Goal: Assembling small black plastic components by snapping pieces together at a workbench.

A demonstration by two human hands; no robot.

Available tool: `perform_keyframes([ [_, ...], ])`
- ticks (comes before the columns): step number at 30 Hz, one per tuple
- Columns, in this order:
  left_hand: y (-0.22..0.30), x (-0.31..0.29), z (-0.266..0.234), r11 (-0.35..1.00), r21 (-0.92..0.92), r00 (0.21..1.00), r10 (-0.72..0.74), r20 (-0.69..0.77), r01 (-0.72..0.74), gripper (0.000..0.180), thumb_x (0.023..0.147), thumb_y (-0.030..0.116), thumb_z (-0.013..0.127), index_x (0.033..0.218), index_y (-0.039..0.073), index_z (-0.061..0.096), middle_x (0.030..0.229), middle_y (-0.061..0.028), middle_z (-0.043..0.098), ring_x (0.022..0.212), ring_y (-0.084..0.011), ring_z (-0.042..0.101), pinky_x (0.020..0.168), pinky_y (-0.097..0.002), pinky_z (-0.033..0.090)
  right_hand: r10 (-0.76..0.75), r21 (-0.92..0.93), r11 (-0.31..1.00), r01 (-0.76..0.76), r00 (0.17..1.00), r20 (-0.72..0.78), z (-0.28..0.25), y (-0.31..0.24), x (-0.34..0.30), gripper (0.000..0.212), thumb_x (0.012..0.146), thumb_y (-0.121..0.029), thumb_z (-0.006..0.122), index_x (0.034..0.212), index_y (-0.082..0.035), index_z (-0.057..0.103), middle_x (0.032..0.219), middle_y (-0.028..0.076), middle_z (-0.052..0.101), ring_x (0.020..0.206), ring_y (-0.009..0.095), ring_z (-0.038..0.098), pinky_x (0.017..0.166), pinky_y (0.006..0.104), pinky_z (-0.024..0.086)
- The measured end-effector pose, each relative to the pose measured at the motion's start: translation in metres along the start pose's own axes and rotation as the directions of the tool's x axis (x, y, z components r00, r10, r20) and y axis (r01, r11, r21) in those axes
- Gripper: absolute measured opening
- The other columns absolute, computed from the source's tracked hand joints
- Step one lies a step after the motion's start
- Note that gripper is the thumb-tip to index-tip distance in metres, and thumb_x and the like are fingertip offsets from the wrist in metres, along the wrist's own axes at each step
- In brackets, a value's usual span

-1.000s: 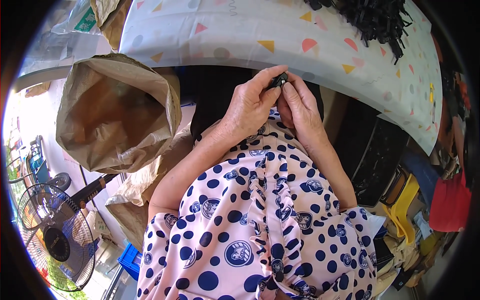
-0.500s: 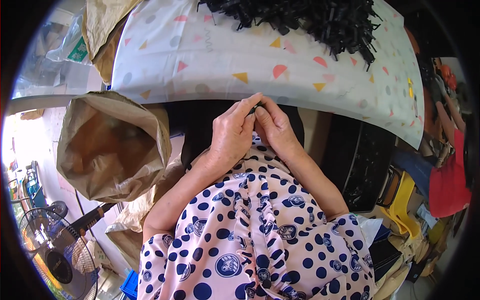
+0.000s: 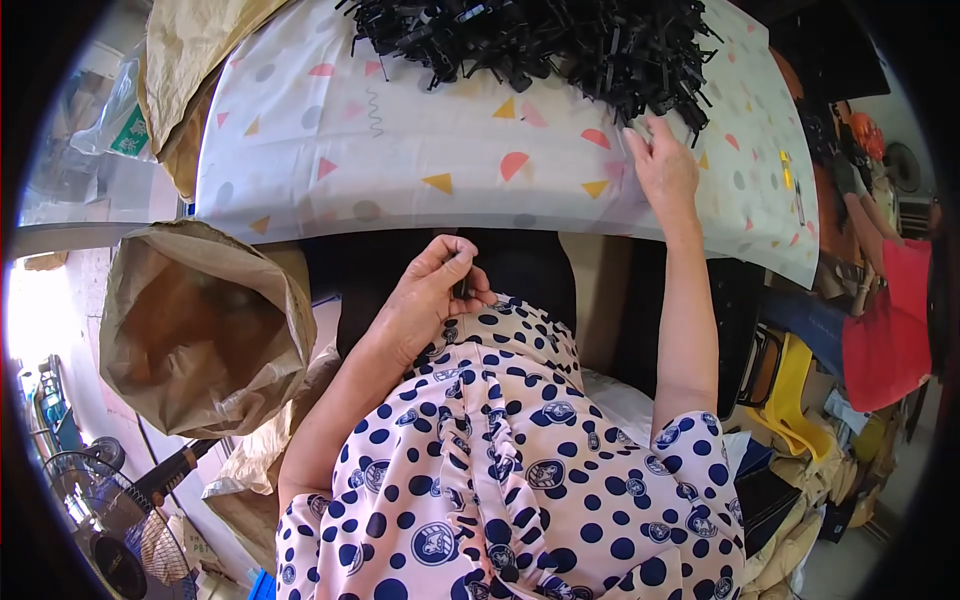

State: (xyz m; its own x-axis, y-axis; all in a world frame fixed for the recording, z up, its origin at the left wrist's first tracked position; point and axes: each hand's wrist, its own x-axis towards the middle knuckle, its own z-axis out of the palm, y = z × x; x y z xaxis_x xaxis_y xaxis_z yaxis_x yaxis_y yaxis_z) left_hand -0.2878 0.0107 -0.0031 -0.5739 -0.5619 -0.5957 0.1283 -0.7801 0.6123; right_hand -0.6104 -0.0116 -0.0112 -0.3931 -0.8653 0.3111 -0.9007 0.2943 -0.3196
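Observation:
My left hand (image 3: 432,285) is closed in front of my waist, below the table's near edge. Between its thumb and curled fingers shows a small black plastic piece (image 3: 461,288), mostly hidden. My right hand (image 3: 668,175) reaches over the table, thumb and forefinger apart at the near right edge of a heap of small black plastic parts (image 3: 560,45). I see nothing in that hand. The heap lies on a white tablecloth (image 3: 420,150) printed with coloured shapes.
An open brown paper sack (image 3: 285,270) stands left of my lap, with another brown sack (image 3: 185,60) beyond it. At the lower left is a fan (image 3: 120,540). A yellow plastic object (image 3: 785,400) and a red cloth (image 3: 885,350) are at the right.
Both hands were together at the table's near edge around a small dark piece. The right has moved out to the heap; the left has come back toward my waist with the piece.

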Motion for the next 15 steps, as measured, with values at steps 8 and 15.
perform_keyframes([
  [8, -0.007, 0.009, -0.012, 0.995, -0.100, 1.000, 0.010, 0.028, -0.007, 0.015, 0.097, 0.022, 0.049, 0.090, 0.009, 0.053, 0.075, -0.0059, 0.058, 0.068, -0.0165, 0.060, 0.059, -0.0234, 0.048, -0.058, -0.021, 0.998, 0.056, 0.997, -0.054, 0.018, -0.019, -0.004, 0.017, 0.086, -0.023, 0.060, 0.091, -0.007, 0.061, 0.068, 0.016, 0.062, 0.063, 0.033, 0.061, 0.057, 0.0405, 0.047],
  [15, -0.004, 0.006, -0.008, 0.992, -0.122, 0.997, -0.019, 0.072, 0.028, 0.011, 0.093, 0.008, 0.044, 0.095, 0.007, 0.055, 0.073, -0.0061, 0.058, 0.071, -0.0162, 0.060, 0.063, -0.0244, 0.048, 0.023, 0.629, 0.760, -0.162, 0.974, 0.224, -0.010, -0.056, 0.007, 0.018, 0.091, -0.019, 0.060, 0.086, -0.002, 0.060, 0.065, -0.008, 0.045, 0.059, 0.001, 0.036, 0.051, 0.0195, 0.029],
])
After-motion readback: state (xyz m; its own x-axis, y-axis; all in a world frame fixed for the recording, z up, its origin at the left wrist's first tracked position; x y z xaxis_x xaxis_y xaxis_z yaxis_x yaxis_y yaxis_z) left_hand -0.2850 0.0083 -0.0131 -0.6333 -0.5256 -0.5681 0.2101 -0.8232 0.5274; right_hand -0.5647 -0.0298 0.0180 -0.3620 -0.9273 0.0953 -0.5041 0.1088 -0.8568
